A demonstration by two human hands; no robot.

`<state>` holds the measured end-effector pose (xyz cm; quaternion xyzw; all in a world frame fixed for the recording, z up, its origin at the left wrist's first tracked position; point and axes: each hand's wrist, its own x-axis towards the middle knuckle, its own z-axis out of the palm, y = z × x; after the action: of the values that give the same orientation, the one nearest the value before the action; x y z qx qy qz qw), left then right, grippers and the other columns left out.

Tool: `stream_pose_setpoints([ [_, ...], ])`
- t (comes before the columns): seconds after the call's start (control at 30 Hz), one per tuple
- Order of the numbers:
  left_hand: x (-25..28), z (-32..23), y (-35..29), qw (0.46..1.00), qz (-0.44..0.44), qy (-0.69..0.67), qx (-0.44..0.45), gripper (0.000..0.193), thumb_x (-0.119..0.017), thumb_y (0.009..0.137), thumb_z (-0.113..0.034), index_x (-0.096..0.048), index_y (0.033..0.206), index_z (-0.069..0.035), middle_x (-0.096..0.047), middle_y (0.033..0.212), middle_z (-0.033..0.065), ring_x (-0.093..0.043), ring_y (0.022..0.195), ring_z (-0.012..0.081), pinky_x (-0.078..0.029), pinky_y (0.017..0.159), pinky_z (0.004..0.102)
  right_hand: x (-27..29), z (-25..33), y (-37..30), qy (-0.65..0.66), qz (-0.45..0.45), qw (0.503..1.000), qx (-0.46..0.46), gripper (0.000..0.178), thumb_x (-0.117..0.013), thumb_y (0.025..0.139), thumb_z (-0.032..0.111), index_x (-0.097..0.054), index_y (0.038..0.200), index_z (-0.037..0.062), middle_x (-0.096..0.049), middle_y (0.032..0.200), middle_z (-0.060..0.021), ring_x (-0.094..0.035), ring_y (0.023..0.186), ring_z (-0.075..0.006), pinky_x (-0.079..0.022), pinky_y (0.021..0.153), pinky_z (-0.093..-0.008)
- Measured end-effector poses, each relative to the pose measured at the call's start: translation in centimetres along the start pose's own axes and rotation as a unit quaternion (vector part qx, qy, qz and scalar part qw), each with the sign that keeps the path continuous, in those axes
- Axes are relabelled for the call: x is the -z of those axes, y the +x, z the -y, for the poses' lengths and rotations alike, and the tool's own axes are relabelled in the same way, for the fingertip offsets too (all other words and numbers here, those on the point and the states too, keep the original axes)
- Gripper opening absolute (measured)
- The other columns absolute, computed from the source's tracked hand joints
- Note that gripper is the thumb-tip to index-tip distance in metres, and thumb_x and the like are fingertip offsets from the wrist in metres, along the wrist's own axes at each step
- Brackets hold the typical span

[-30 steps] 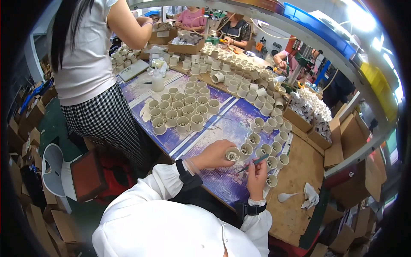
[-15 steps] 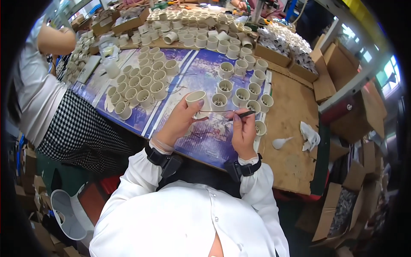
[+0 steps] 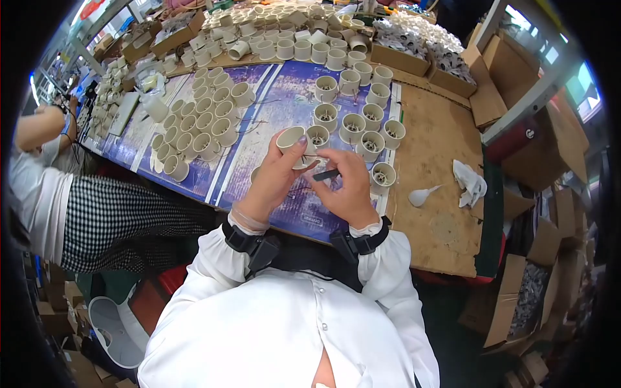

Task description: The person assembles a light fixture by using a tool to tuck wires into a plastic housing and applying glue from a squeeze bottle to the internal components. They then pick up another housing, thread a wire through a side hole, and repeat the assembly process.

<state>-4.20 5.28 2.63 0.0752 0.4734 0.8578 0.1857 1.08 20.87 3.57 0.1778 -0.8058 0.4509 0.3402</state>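
My left hand (image 3: 268, 184) is closed around a cream, cup-shaped housing (image 3: 290, 138), its open end tilted up. Thin brown wire (image 3: 309, 156) comes out low on the housing. My right hand (image 3: 349, 187) is closed close beside it, fingertips at the wire. A slim black tool (image 3: 326, 174) lies across that hand's palm side, its tip pointing left; its exact kind does not show. Right behind my fingers stands another cream cup (image 3: 317, 136) with small metal parts inside.
Similar cups stand in a left cluster (image 3: 204, 119), a right group (image 3: 352, 124) and a far mass (image 3: 284, 48). A white teardrop-shaped piece (image 3: 422, 195) and crumpled white paper (image 3: 468, 184) lie on brown board (image 3: 433, 142). Another person in checked cloth (image 3: 123, 213) is at the left.
My right hand has moved left to the housing, where before the wire stretched between my hands. The black tool has swung back into my palm. The person at the left has leaned away.
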Motion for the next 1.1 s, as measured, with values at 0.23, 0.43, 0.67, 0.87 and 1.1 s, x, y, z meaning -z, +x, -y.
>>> stream_pose_setpoints([
  [0.23,-2.6,-0.6,-1.1,0.994,-0.057,0.092,-0.001,0.042,-0.058,0.096,-0.034,-0.042,0.127,-0.011,-0.055,0.115,0.0053,-0.058,0.100,0.0158,-0.052,0.080,0.0330,-0.5,-1.2,0.0,-0.048,0.000,0.996,0.075,0.024,-0.071,0.071,0.002,-0.064,0.093,0.0077,-0.057,0.071,-0.0063,-0.056,0.065,-0.0240,-0.042,0.061,-0.0346],
  [0.43,-0.4,-0.1,0.1,0.989,0.033,-0.008,0.143,0.038,-0.049,0.097,-0.048,-0.052,0.114,-0.014,-0.062,0.094,0.0019,-0.062,0.078,0.0148,-0.053,0.064,0.0295,-0.5,-0.6,-0.3,0.201,-0.038,0.965,-0.166,0.007,-0.067,0.088,0.009,-0.064,0.092,0.0034,-0.058,0.073,0.0026,-0.048,0.065,-0.0042,-0.038,0.058,-0.0206],
  [0.67,-0.5,0.2,0.3,0.959,0.061,-0.077,0.267,0.042,-0.043,0.097,-0.054,-0.054,0.111,-0.016,-0.062,0.079,-0.0005,-0.059,0.060,0.0145,-0.051,0.054,0.0277,-0.2,-0.8,-0.3,0.261,-0.042,0.935,-0.235,0.010,-0.066,0.089,0.010,-0.063,0.092,0.0016,-0.056,0.073,0.0054,-0.044,0.066,-0.0015,-0.038,0.059,-0.0194],
  [0.87,-0.1,1.1,0.6,0.958,0.042,-0.128,0.253,0.039,-0.048,0.096,-0.052,-0.055,0.111,-0.016,-0.062,0.085,0.0004,-0.058,0.063,0.0138,-0.049,0.053,0.0272,-0.1,-0.3,-0.2,0.268,-0.040,0.933,-0.239,0.010,-0.067,0.089,0.010,-0.063,0.092,0.0017,-0.057,0.074,0.0050,-0.045,0.066,-0.0019,-0.038,0.059,-0.0197],
  [1.1,-1.3,0.8,0.1,0.982,-0.017,-0.080,0.173,0.038,-0.053,0.096,-0.046,-0.054,0.113,-0.012,-0.061,0.089,0.0022,-0.058,0.067,0.0123,-0.047,0.051,0.0246,-0.1,-0.7,-0.7,0.209,-0.031,0.968,-0.139,0.009,-0.068,0.088,0.008,-0.064,0.093,0.0019,-0.058,0.075,0.0050,-0.046,0.067,-0.0020,-0.039,0.059,-0.0195],
])
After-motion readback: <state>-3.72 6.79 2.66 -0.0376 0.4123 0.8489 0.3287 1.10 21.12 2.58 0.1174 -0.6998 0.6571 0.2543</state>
